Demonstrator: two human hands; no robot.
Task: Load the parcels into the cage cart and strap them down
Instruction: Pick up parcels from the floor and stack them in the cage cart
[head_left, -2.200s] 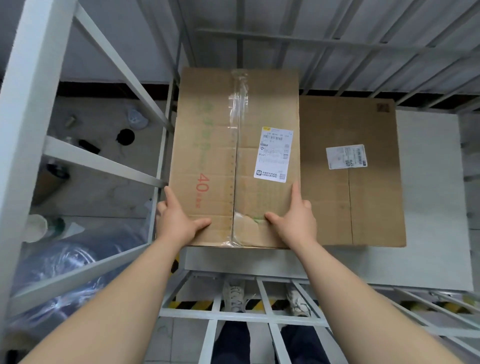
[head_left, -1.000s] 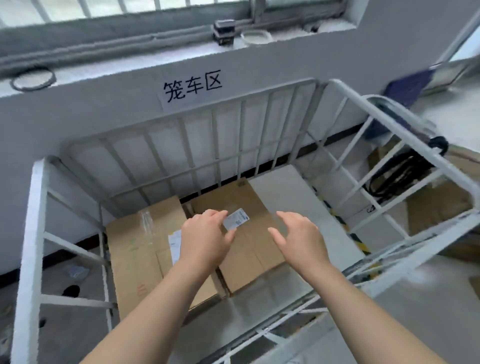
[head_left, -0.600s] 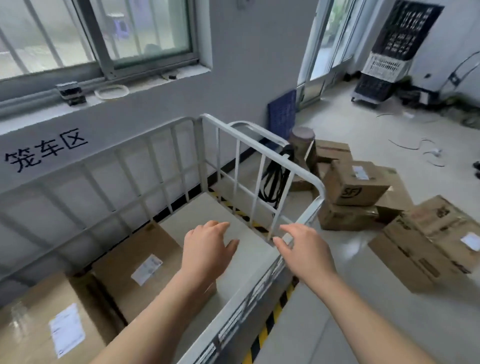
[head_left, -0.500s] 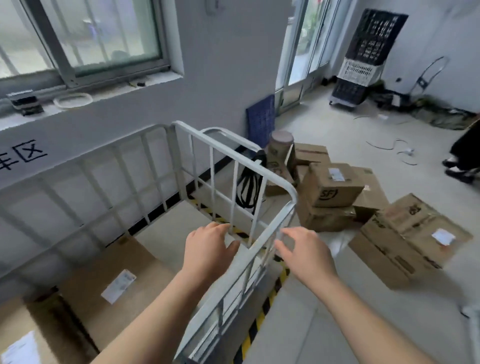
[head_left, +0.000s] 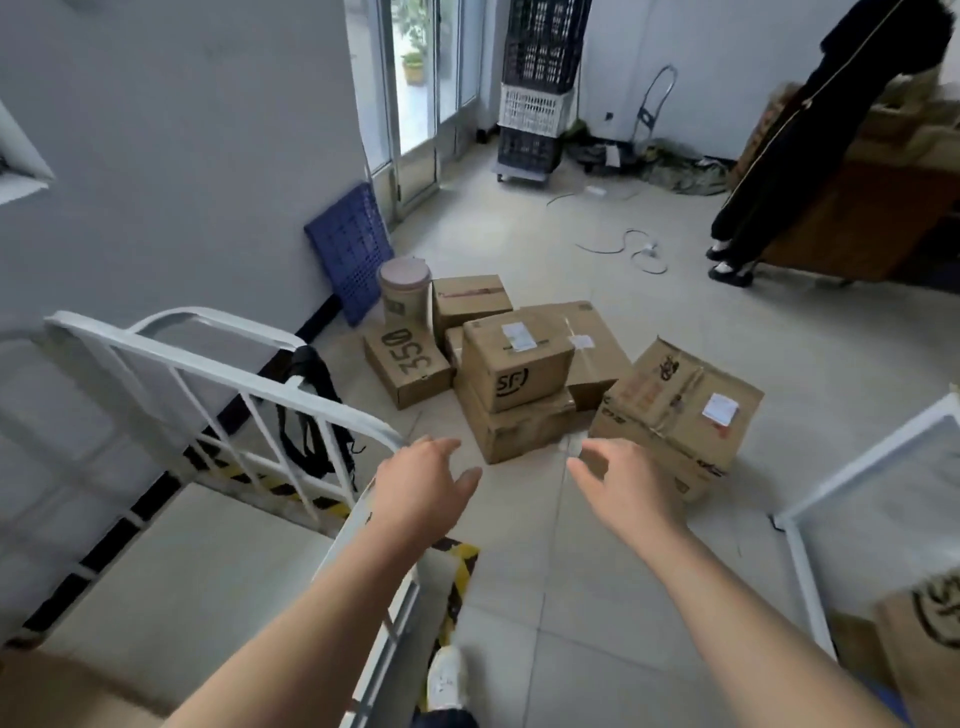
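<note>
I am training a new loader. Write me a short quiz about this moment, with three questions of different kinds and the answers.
1. True or false: the left hand holds a parcel.
2. What hangs on the cage cart's rail? A) a black strap B) a red rope C) a white bag
3. Which number is printed on the box beside the round tube?
Key: 1 false, it is empty; 2 A; 3 350.

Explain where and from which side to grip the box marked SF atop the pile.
Probably take the SF box by the two ends flanking its printed face, left hand on one, right hand on the other, coming from the near side: it sits atop another carton, that face free, boxes crowding behind.
</note>
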